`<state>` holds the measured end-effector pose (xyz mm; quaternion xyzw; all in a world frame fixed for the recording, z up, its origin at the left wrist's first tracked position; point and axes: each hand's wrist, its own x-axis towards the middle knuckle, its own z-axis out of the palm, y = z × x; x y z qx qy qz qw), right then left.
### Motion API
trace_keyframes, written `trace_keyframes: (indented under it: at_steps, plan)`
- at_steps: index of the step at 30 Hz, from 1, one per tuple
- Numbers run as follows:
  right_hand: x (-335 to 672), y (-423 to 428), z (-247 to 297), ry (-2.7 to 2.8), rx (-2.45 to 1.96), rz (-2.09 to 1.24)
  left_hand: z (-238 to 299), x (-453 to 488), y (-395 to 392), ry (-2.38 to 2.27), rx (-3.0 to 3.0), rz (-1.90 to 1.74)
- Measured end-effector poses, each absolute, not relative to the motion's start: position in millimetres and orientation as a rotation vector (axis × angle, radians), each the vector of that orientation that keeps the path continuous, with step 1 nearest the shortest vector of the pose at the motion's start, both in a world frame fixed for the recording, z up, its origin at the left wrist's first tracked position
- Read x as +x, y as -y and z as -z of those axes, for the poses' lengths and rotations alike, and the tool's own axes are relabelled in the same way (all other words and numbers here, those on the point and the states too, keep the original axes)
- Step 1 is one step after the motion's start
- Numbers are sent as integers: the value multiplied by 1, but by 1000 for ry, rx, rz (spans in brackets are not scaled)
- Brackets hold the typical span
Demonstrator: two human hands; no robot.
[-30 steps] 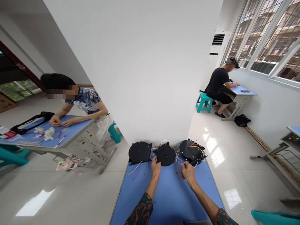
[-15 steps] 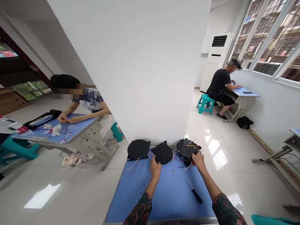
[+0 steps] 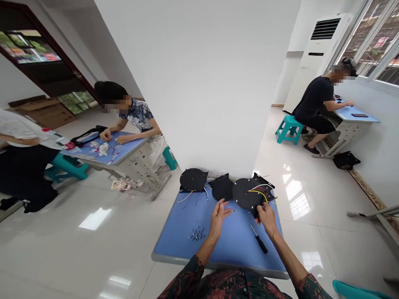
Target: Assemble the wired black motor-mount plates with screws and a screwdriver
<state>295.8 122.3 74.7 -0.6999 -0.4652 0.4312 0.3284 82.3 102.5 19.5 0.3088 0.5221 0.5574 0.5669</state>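
Observation:
Three round black discs with coloured wires lie along the far edge of my blue table. My right hand grips the near rim of the rightmost disc, fingers curled on it. My left hand hovers over the table just in front of the middle disc, fingers spread and holding nothing. The left disc lies apart, untouched. A black screwdriver rests on the table below my right hand. A small pile of screws sits left of my left hand.
A white pillar rises right behind the table. One person works at a blue desk to the left, another sits at a desk by the windows on the right. A teal stool stands at lower right.
My left hand has let go of the middle disc and drawn back, opening. My right hand has pulled the right disc nearer. My head has tipped down, showing more of the table.

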Motion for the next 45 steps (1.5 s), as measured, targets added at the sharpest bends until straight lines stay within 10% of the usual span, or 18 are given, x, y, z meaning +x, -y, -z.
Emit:
trace_keyframes:
  at_steps: [25, 36, 45]
  plan:
    - [287, -47, 0, 1458, -1862, -1381, 51, 71, -43, -1479, 697, -1158]
    - [328, -28, 0, 2405, -2069, -398, 52, 70, -47, -1738, 972, -1028]
    - [368, -9, -9, 1683, -2174, -1046, 37, 82, -41, -2037, 1479, -549]
